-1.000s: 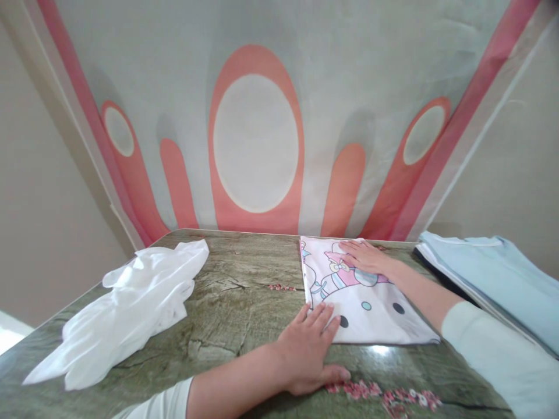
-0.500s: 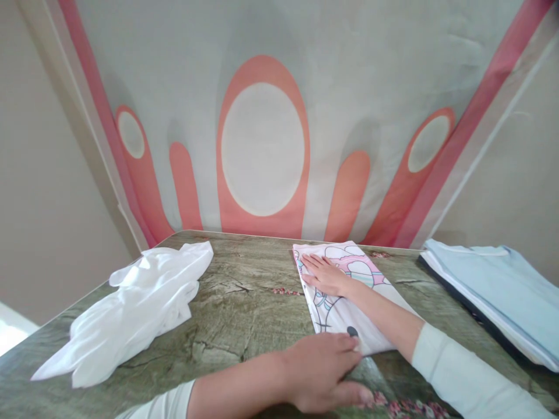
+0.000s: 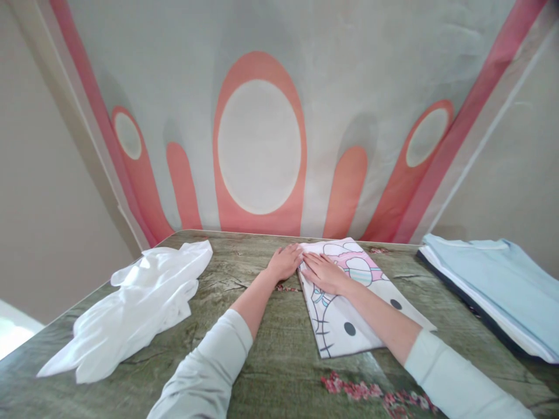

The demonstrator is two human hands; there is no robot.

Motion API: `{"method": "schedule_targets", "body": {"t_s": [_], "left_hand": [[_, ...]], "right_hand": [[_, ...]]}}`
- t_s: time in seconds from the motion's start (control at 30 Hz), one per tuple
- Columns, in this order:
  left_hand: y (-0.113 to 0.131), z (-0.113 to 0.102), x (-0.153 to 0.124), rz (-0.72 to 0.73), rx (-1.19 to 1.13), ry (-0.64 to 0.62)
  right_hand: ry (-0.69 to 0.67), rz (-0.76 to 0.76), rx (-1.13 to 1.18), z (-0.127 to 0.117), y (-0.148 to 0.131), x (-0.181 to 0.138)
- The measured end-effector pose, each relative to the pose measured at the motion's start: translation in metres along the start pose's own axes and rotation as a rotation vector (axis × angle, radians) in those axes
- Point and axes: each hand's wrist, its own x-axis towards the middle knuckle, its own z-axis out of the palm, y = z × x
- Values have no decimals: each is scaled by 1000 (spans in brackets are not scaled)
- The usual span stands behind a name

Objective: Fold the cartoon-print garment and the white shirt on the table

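Observation:
A folded white cloth with a pink and blue cartoon print lies on the green marbled table, right of centre. My right hand rests flat on its far left part, fingers stretched out. My left hand lies flat on the table at the cloth's far left corner, fingers together and touching its edge beside my right hand. Both arms wear pale sleeves.
A crumpled white garment lies on the table's left side. A stack of folded light blue and white cloth sits at the right edge. Behind the table hangs a grey fabric with pink oval shapes.
My left hand left the cloth's near corner and reached forward to its far left corner. My right hand stayed on the cloth's far part. The cloth turned slightly.

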Motion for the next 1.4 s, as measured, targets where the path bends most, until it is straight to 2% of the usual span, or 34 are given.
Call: {"method": "schedule_targets", "body": {"t_s": [0.23,0.4,0.53,0.67,0.8,0.9,0.97,1.03,1.1,1.2,1.27,1.4], "left_hand": [[-24,6,5,-49,90,2],[-15,5,0,9,110,10],[-5,5,-4,109,120,-87],[-2,5,-6,138,146,-155],[-4,6,-6,133,162,-164],[-5,7,-5,132,171,-162],[-4,8,-4,131,176,-157],[-4,9,-4,129,182,-145],[-5,9,-4,126,189,-127],[-6,10,-3,119,199,-102],[-8,10,-2,115,203,-91],[-10,11,-1,105,205,-83]], "right_hand": [[59,-8,16,5,-18,-23],[51,-91,58,2,-26,-39],[56,-114,67,-1,-30,-39],[-14,-97,63,-3,-48,-52],[-145,-107,129,-17,-83,-92],[-286,-214,265,-36,-102,-121],[-312,-250,342,-47,-103,-128],[-228,-190,332,-50,-93,-125],[-132,-101,247,-45,-80,-116],[-160,-75,171,-36,-75,-112],[-229,-142,219,-37,-87,-118],[-411,-420,465,-55,-120,-136]]}}
